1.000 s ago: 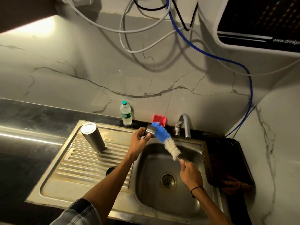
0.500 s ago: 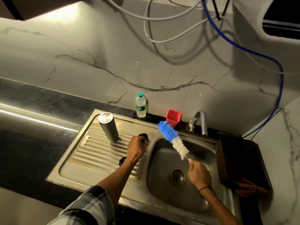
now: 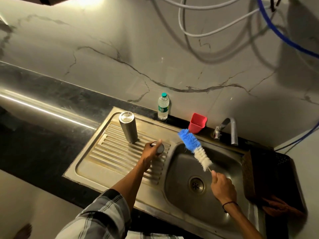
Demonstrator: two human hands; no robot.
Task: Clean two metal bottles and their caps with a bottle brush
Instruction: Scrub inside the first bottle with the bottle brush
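The steel drainboard point(image 3: 110, 163) carries an upright metal bottle point(image 3: 128, 129), just beyond the left hand's fingers point(image 3: 151, 149). A cap point(image 3: 159, 149) sits under those fingers.

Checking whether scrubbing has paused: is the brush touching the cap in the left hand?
Apart. The head view shows the brush raised over the sink in the right hand, with bare draining board between it and the cap the left hand grips.

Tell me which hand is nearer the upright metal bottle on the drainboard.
Left. The left hand grips a cap just right of the metal bottle; the right hand holds the bottle brush over the sink basin, far right.
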